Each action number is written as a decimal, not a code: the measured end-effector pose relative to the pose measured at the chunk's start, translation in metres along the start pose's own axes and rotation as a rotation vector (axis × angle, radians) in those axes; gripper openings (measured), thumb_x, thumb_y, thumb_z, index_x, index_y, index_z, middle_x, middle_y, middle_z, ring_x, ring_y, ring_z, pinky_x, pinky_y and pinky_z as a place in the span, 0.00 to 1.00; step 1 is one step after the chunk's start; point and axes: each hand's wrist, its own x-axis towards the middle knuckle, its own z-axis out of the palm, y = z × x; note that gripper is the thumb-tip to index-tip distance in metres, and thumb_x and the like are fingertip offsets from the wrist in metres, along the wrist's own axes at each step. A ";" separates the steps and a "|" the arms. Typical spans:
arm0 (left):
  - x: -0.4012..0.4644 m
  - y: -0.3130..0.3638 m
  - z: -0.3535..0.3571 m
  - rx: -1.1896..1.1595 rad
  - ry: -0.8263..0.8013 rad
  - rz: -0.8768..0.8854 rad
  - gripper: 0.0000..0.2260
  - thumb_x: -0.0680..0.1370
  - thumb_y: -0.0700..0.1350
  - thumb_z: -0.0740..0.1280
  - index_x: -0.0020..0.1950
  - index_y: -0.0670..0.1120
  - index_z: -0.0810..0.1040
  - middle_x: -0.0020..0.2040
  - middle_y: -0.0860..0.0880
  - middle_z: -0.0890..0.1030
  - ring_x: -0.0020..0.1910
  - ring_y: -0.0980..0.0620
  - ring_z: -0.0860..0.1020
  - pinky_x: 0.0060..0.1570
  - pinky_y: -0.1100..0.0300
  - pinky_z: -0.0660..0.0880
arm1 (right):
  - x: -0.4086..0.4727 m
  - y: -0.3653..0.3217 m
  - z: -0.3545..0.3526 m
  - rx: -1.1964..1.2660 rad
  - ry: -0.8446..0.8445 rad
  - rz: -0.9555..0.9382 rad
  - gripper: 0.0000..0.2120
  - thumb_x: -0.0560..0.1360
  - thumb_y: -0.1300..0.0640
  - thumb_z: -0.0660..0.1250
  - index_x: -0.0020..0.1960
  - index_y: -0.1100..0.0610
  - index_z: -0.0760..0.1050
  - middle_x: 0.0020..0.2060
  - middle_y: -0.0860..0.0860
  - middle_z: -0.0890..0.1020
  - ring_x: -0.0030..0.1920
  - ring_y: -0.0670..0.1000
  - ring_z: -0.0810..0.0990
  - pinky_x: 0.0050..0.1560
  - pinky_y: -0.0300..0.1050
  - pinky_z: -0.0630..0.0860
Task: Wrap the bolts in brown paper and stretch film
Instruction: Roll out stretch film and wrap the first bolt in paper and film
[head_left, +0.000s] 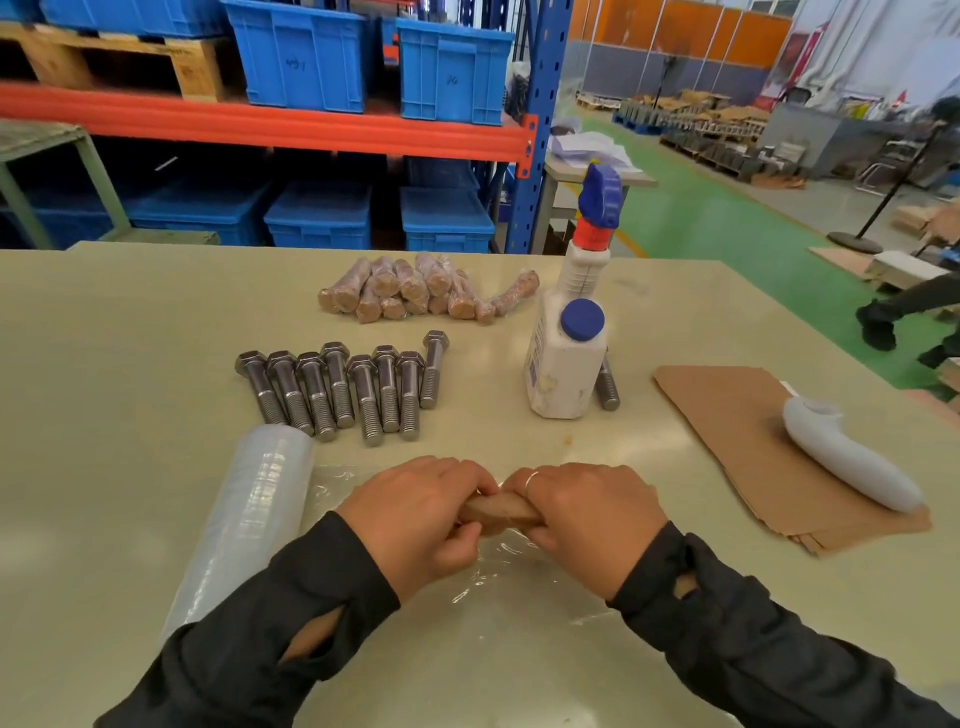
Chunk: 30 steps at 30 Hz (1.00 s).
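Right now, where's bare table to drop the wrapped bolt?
Free: the strip between the wrapped pile and the bare bolts, the left side beyond the film roll, and the gap between the spray bottle and the brown paper. Crowded: around both hands, left hand and right hand, over loose film.

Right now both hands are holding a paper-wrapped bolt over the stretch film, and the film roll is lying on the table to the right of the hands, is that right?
Not quite. The head view shows the film roll lying to the left of the hands, not the right. The rest holds: the left hand and right hand both grip the paper-wrapped bolt over the stretch film on the table.
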 end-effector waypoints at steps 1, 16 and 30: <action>-0.001 0.000 0.000 0.010 -0.009 -0.012 0.16 0.77 0.51 0.59 0.65 0.53 0.67 0.58 0.55 0.74 0.56 0.56 0.70 0.48 0.71 0.60 | 0.000 0.000 0.003 -0.023 -0.011 0.017 0.12 0.79 0.48 0.54 0.60 0.49 0.69 0.52 0.47 0.78 0.50 0.53 0.77 0.40 0.43 0.64; -0.001 0.005 0.022 0.331 0.074 0.041 0.17 0.46 0.51 0.82 0.27 0.47 0.79 0.23 0.52 0.75 0.21 0.55 0.74 0.19 0.69 0.67 | -0.004 0.051 0.002 0.716 -0.415 0.249 0.13 0.75 0.52 0.66 0.60 0.47 0.76 0.42 0.41 0.80 0.35 0.42 0.77 0.40 0.28 0.70; -0.009 0.007 0.038 0.023 0.100 0.027 0.20 0.52 0.46 0.83 0.41 0.55 0.84 0.31 0.58 0.78 0.28 0.58 0.77 0.29 0.69 0.72 | 0.004 0.021 -0.008 0.625 -0.281 0.584 0.07 0.69 0.55 0.69 0.36 0.50 0.72 0.31 0.45 0.75 0.29 0.43 0.71 0.36 0.35 0.71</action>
